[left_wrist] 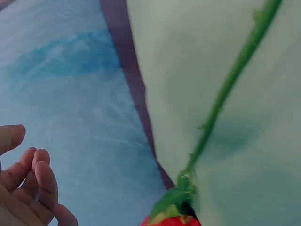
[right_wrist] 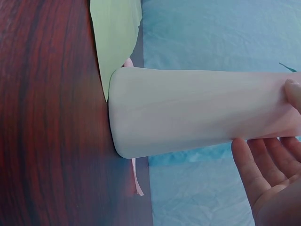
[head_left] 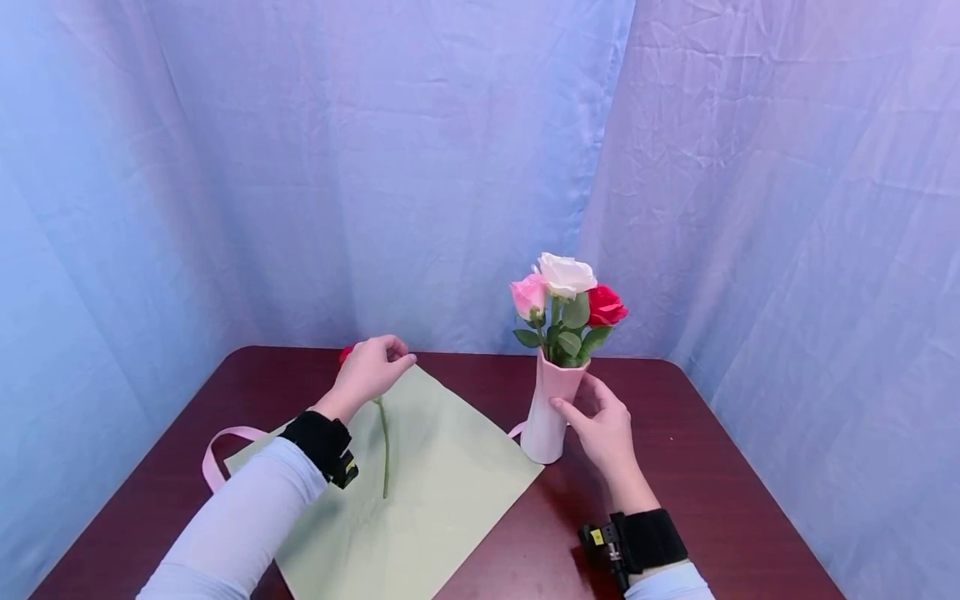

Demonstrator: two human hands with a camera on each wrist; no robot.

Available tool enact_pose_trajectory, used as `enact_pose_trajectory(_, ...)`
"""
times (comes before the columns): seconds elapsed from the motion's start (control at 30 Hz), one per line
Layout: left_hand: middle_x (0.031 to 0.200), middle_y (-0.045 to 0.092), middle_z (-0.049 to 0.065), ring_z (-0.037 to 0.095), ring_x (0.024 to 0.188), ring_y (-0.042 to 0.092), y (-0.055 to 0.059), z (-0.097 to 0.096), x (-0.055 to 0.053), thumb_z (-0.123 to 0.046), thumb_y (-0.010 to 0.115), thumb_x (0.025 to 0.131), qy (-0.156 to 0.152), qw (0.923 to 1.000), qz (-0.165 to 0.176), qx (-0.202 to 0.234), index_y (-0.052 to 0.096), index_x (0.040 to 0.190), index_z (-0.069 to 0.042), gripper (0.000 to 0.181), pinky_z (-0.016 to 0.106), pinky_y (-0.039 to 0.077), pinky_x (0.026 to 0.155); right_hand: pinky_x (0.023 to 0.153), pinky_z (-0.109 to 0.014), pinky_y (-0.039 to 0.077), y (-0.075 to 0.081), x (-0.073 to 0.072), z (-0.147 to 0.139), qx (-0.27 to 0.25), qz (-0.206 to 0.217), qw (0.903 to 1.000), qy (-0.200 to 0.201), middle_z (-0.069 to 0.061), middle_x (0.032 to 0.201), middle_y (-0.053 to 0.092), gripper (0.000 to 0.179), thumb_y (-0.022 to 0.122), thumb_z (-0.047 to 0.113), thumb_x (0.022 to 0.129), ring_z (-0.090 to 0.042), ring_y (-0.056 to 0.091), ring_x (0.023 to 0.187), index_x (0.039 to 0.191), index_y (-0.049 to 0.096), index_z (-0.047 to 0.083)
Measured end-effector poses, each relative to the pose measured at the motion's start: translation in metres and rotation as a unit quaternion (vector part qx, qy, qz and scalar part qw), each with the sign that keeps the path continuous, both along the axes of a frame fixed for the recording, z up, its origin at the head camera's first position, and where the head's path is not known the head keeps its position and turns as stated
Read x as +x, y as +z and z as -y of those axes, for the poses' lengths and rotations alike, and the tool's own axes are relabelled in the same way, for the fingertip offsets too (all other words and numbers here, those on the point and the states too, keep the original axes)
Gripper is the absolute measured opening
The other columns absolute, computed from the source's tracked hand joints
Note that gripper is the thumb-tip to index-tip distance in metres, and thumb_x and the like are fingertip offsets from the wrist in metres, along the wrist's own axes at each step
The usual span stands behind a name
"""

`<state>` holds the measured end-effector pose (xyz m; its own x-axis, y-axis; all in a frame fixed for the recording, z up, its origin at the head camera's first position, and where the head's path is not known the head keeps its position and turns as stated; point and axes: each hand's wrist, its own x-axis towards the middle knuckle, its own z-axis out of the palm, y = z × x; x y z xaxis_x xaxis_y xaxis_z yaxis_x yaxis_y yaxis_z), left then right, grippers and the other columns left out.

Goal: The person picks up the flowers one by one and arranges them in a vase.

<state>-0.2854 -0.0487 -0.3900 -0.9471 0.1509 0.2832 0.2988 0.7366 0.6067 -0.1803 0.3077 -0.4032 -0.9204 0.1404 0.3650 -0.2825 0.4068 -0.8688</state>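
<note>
A tall vase [head_left: 547,417], pink at the top and white below, stands upright on the table. My right hand [head_left: 606,429] holds its upper part, thumb on the near side and fingers on the right. Pink [head_left: 529,296], white [head_left: 566,276] and red [head_left: 606,306] roses with green leaves rise from the vase. Over the far part of a pale green wrapping sheet [head_left: 450,467], my left hand [head_left: 369,373] hovers with loosely bent fingers and nothing in them. Beneath it lies a single red rose, its green stem [head_left: 386,458] toward me and its bloom [left_wrist: 171,220] mostly hidden by the hand.
A pink ribbon [head_left: 212,468] loops out from under the sheet on the left, and a bit of it shows beside the vase. The dark wooden table [head_left: 705,450] has rounded far corners, with blue-lilac curtains [head_left: 390,167] hanging behind and at both sides.
</note>
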Motion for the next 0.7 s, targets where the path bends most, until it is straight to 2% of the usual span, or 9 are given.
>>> enact_pose_trajectory(0.17, 0.089, 0.069, 0.000, 0.019, 0.079, 0.064, -0.013, 0.004, -0.010, -0.031, 0.067, 0.095, 0.022, 0.9989, 0.007, -0.042, 0.072, 0.102, -0.010, 0.023, 0.039, 0.052, 0.076, 0.086, -0.032, 0.057, 0.000, 0.000, 0.000, 0.002, 0.001, 1.0000, -0.001, -0.019, 0.128, 0.066, 0.056, 0.080, 0.015, 0.090, -0.031, 0.065, 0.115, 0.139, 0.057, -0.001)
enact_pose_trajectory(0.37, 0.090, 0.068, 0.001, 0.021, 0.080, 0.062, -0.023, 0.007, -0.019, -0.034, 0.064, 0.096, 0.044, 0.9965, 0.032, -0.064, 0.071, 0.101, -0.010, 0.025, 0.040, 0.051, 0.072, 0.088, -0.036, 0.056, 0.001, 0.000, 0.000, 0.003, -0.001, 1.0000, -0.003, -0.019, 0.128, 0.066, 0.055, 0.080, 0.015, 0.090, -0.031, 0.065, 0.116, 0.139, 0.058, 0.000)
enact_pose_trajectory(0.5, 0.071, 0.053, -0.002, 0.018, 0.069, 0.052, -0.029, 0.009, -0.023, -0.032, 0.062, 0.095, 0.051, 0.9943, 0.050, -0.080, 0.061, 0.084, -0.013, 0.022, 0.037, 0.042, 0.062, 0.090, -0.040, 0.056, 0.002, 0.000, 0.000, 0.006, -0.001, 1.0000, -0.007, -0.019, 0.129, 0.066, 0.055, 0.080, 0.015, 0.091, -0.031, 0.064, 0.117, 0.139, 0.057, 0.000)
enact_pose_trajectory(0.6, 0.061, 0.035, -0.003, 0.016, 0.060, 0.037, -0.033, 0.011, -0.026, -0.031, 0.061, 0.095, 0.059, 0.9912, 0.073, -0.094, 0.046, 0.071, -0.014, 0.033, 0.037, 0.032, 0.056, 0.091, -0.042, 0.055, 0.001, 0.000, 0.000, 0.007, 0.000, 0.9999, -0.008, -0.019, 0.129, 0.065, 0.055, 0.080, 0.014, 0.090, -0.031, 0.064, 0.117, 0.139, 0.057, 0.000)
enact_pose_trajectory(0.7, 0.059, 0.028, -0.003, 0.016, 0.057, 0.031, -0.037, 0.013, -0.027, -0.032, 0.062, 0.095, 0.069, 0.9868, 0.100, -0.108, 0.039, 0.067, -0.015, 0.040, 0.037, 0.030, 0.055, 0.091, -0.041, 0.055, -0.003, -0.003, -0.001, 0.006, -0.003, 1.0000, -0.004, -0.019, 0.129, 0.065, 0.056, 0.080, 0.015, 0.091, -0.032, 0.064, 0.117, 0.140, 0.057, -0.001)
